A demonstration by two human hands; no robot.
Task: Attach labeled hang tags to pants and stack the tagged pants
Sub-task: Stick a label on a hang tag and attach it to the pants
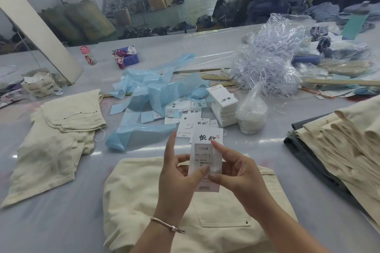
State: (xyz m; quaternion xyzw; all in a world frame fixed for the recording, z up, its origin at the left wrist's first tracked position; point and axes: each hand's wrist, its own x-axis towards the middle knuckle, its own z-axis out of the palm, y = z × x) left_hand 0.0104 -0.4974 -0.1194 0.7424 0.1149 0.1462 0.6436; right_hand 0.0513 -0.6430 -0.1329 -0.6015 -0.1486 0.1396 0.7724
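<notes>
Just above the folded cream pants that lie nearest you on the grey table, your two hands meet around a white hang tag. Your left hand pinches the tag's left edge, thumb in front and forefinger stretched up along its side, with a thin bracelet on that wrist. Your right hand closes on the right edge, forefinger pressing at the top of a white size label that reads 1103# and L, thumb at its lower corner; the label sits over the tag's face, and whether it is fully stuck down cannot be told. The tag stands nearly upright, its brush-lettered top clear of your fingers. Beyond it, loose hang tags lie scattered among crumpled blue backing strips, and a neat stack of tags sits just beside a clear bag of strings. To your left another pair of cream pants lies spread out flat, a string trailing from its waist. At your right, a pile of cream pants rests on darker grey cloth. Farther back, a heap of crumpled clear plastic sits near a wooden ruler.
</notes>
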